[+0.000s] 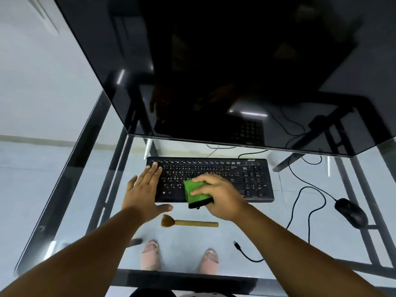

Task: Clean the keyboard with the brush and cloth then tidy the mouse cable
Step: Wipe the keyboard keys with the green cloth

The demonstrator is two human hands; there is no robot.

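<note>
Our right hand [216, 196] is closed around the folded green cloth [196, 192], pressing it on the middle of the keyboard [246, 179]; our left hand [145, 189] lies flat and open, steadying its left end. The brush [188, 222] rests on the glass bench [267, 228] just in front, so we judge brushing done. The mouse cable [300, 211] sprawls loose rightward, untidied, with open bench around.
</note>
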